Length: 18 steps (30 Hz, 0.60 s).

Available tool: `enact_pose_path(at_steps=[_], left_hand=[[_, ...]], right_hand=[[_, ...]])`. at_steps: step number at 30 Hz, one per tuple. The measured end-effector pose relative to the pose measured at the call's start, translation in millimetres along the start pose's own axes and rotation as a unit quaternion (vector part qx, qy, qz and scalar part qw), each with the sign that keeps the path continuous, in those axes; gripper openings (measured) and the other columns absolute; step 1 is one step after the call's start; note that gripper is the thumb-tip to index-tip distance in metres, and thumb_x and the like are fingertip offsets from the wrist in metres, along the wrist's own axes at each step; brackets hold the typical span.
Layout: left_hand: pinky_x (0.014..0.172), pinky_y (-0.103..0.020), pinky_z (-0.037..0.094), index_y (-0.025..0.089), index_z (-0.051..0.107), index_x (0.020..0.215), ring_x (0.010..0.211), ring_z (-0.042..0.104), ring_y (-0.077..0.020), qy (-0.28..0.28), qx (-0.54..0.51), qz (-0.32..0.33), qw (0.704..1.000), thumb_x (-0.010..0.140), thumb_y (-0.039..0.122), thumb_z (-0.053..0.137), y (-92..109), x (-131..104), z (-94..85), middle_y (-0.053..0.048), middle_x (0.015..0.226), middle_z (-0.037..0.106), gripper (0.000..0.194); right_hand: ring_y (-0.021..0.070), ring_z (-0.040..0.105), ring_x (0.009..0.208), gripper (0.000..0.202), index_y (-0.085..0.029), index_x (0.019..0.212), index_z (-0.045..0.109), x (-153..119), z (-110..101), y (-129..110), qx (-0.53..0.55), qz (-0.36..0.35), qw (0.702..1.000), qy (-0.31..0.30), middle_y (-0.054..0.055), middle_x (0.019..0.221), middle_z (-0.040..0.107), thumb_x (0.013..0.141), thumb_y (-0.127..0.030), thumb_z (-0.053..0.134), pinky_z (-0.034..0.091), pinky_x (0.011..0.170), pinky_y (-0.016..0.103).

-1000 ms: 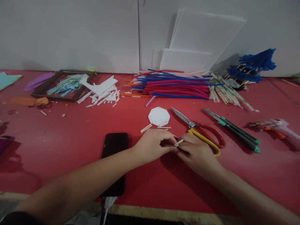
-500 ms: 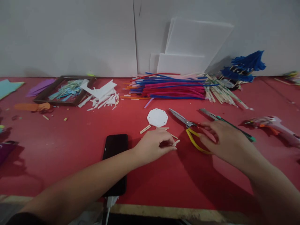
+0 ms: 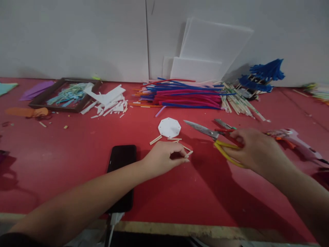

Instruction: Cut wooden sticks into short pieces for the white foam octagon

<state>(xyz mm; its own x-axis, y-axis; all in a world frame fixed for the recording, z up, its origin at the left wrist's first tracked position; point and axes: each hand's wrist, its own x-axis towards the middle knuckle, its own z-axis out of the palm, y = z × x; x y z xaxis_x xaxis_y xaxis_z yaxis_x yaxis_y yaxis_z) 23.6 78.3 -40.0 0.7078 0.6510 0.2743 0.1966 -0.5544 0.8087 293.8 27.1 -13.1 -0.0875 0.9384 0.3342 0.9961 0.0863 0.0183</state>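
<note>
My left hand (image 3: 167, 157) pinches a short wooden stick (image 3: 189, 154) between thumb and fingertips, low over the red table. My right hand (image 3: 253, 149) is closed round the handles of the scissors (image 3: 205, 131), one yellow and one red. The blades point left and look nearly together. Between the blades and my left hand lie several loose wooden sticks (image 3: 174, 139). A white octagonal disc (image 3: 169, 127) with small holes near its rim lies flat just beyond them. Part of the stick is covered by my left fingers.
A black phone (image 3: 120, 159) with a cable lies under my left forearm. Behind are pipe cleaners (image 3: 190, 97), white scraps (image 3: 110, 99) and a brown frame (image 3: 55, 109). To the right are a utility knife (image 3: 223, 123) and a glue gun (image 3: 300, 140).
My right hand has picked up the scissors and moved them slightly right, off the table. My left hand still pinches the stick. The whole view has shifted a little.
</note>
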Motion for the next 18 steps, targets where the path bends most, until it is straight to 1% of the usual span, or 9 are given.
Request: enact_pose_path(at_steps=[2, 4, 6, 8, 10, 11, 14, 16, 18], left_hand=[[0.068, -0.022, 0.05, 0.016, 0.068, 0.076, 0.071, 0.067, -0.0115, -0.005, -0.005, -0.001, 1.0, 0.081, 0.017, 0.072, 0, 0, 0.6, 0.0, 0.078, 0.073, 0.007], [0.066, -0.022, 0.05, 0.016, 0.067, 0.074, 0.07, 0.066, -0.0116, -0.013, -0.018, -0.007, 1.0, 0.082, 0.019, 0.071, -2, 0, 2.0, 0.0, 0.077, 0.072, 0.009], [0.064, -0.022, 0.05, 0.016, 0.066, 0.074, 0.068, 0.066, -0.0117, -0.012, -0.04, -0.015, 0.999, 0.082, 0.019, 0.07, -3, 0, 3.6, 0.0, 0.075, 0.072, 0.01], [0.064, -0.022, 0.05, 0.016, 0.066, 0.074, 0.068, 0.067, -0.0117, -0.003, -0.048, -0.021, 0.999, 0.082, 0.017, 0.07, -5, 0, 4.2, -0.001, 0.074, 0.072, 0.008], [0.066, -0.021, 0.05, 0.016, 0.067, 0.075, 0.069, 0.067, -0.0115, -0.002, -0.038, -0.023, 0.999, 0.08, 0.014, 0.07, -4, 0, 3.5, -0.001, 0.076, 0.073, 0.006], [0.067, -0.021, 0.05, 0.016, 0.067, 0.075, 0.071, 0.067, -0.0114, -0.004, -0.032, -0.023, 0.999, 0.079, 0.013, 0.07, -4, 0, 2.8, -0.001, 0.077, 0.074, 0.006], [0.068, -0.022, 0.051, 0.017, 0.068, 0.076, 0.073, 0.068, -0.0114, -0.013, -0.026, -0.02, 0.999, 0.079, 0.014, 0.072, -2, 0, 0.9, -0.001, 0.079, 0.075, 0.006], [0.068, -0.022, 0.05, 0.016, 0.068, 0.077, 0.072, 0.067, -0.0115, -0.012, -0.02, -0.019, 1.0, 0.079, 0.014, 0.073, -2, 1, 0.8, -0.001, 0.079, 0.074, 0.006], [0.067, -0.022, 0.05, 0.016, 0.068, 0.076, 0.072, 0.067, -0.0114, -0.006, -0.021, -0.016, 1.0, 0.078, 0.013, 0.074, -1, 1, 1.3, -0.001, 0.078, 0.074, 0.007]], right_hand=[[0.0176, 0.056, 0.056, 0.044, -0.021, 0.074, 0.056, -11, -7, 6, 0.021, -0.044, 0.997, 0.065, 0.007, 0.061, 0.059, 0.085, -0.064, 0.05, 0.036, 0.052, 0.029], [0.0146, 0.05, 0.049, 0.052, -0.023, 0.072, 0.056, -23, -15, 9, 0.023, -0.083, 0.993, 0.083, 0.002, 0.055, 0.054, 0.084, -0.072, 0.046, 0.033, 0.05, 0.028], [0.014, 0.047, 0.046, 0.059, -0.024, 0.065, 0.053, -32, -22, 11, 0.007, -0.094, 0.992, 0.087, 0.001, 0.051, 0.05, 0.081, -0.08, 0.041, 0.031, 0.048, 0.029], [0.0149, 0.051, 0.046, 0.063, -0.025, 0.063, 0.055, -37, -27, 11, 0.005, -0.094, 0.993, 0.067, 0.003, 0.053, 0.054, 0.079, -0.084, 0.038, 0.032, 0.047, 0.029], [0.0155, 0.054, 0.046, 0.062, -0.025, 0.07, 0.06, -39, -28, 11, 0.027, -0.103, 0.994, 0.03, 0.004, 0.056, 0.059, 0.08, -0.082, 0.037, 0.034, 0.045, 0.028], [0.0151, 0.053, 0.044, 0.061, -0.025, 0.074, 0.062, -40, -28, 11, 0.04, -0.111, 0.993, 0.012, 0.003, 0.055, 0.058, 0.081, -0.081, 0.037, 0.034, 0.044, 0.028], [0.0141, 0.051, 0.041, 0.057, -0.026, 0.073, 0.062, -41, -24, 9, 0.052, -0.131, 0.99, -0.022, 0.001, 0.053, 0.057, 0.085, -0.076, 0.038, 0.033, 0.041, 0.028], [0.0142, 0.056, 0.045, 0.053, -0.025, 0.069, 0.059, -42, -20, 8, 0.038, -0.142, 0.989, -0.025, 0.002, 0.057, 0.06, 0.087, -0.072, 0.041, 0.035, 0.042, 0.027], [0.0142, 0.059, 0.049, 0.047, -0.025, 0.069, 0.057, -43, -16, 7, 0.028, -0.154, 0.988, -0.011, 0.003, 0.062, 0.063, 0.09, -0.065, 0.044, 0.037, 0.043, 0.027]])
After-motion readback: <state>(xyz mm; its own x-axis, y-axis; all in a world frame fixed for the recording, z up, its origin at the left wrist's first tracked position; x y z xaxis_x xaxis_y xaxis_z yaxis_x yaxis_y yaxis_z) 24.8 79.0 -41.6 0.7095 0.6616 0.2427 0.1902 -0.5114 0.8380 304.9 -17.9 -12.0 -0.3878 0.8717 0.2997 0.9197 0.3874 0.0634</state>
